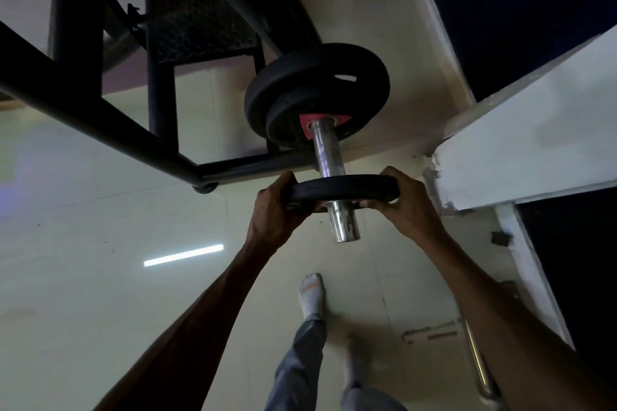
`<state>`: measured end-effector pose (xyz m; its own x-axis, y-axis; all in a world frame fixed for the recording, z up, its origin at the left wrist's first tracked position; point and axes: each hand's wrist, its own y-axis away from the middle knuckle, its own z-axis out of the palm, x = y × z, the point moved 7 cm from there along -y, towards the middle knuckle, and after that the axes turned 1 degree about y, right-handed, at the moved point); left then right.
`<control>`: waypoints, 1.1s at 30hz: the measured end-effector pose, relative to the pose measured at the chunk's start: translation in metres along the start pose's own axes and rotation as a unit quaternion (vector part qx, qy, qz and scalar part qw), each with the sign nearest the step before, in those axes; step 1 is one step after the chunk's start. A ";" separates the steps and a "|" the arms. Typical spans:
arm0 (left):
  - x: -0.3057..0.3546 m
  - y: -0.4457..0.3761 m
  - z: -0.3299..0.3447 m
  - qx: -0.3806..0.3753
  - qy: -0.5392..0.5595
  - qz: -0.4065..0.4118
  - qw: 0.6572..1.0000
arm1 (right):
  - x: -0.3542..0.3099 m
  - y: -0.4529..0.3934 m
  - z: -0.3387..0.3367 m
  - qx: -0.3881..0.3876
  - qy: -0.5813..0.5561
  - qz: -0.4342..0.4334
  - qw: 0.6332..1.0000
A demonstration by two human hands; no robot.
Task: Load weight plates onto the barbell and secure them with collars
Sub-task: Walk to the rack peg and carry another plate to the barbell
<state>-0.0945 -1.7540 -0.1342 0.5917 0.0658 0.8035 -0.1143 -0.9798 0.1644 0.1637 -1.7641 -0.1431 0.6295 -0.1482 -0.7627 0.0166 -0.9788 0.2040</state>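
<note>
While the black steel rack frame [100, 117] fills the upper left and carries the bar, the step in hand reads as loading: a plate is threaded on the sleeve but not yet seated.

Count, largest first:
- Rack frame: one.
- Chrome steel barbell sleeve [325, 152]: one end in view, pointing toward the camera.
- Round black rubber weight plates: three. Two already seated, a large outer-diameter black plate [334, 72] and a smaller black plate with a red hub [283, 120] against it. The third, a thin black disc plate [344, 188], sits near the free end of the sleeve, well apart from the seated pair.
- Hands: two. Left hand [272, 210] and right hand [409, 207] each grip opposite rims of the thin plate, fingers curled round the edge.
- Collars: none visible.

Judgement: next move calls for an even push along the sleeve, plate kept square to avoid binding, until it touches the red-hub plate. A collar must then be fetched.
</note>
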 end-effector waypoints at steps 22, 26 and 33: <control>0.160 0.362 -0.191 0.169 0.091 0.111 0.975 | -0.231 0.307 -0.067 0.040 -0.092 -0.193 0.976; 0.199 0.424 -0.272 0.229 0.100 0.155 0.956 | -0.332 0.348 -0.077 0.040 -0.130 -0.281 0.950; 0.227 0.496 -0.389 0.321 0.079 0.225 0.917 | -0.469 0.387 -0.065 0.032 -0.193 -0.349 0.916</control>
<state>-0.3271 -2.1512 0.3522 0.4713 -0.3950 0.7886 0.2045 -0.8208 -0.5333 -0.0749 -2.0646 0.3331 0.1603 0.4910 -0.8563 0.2575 -0.8582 -0.4440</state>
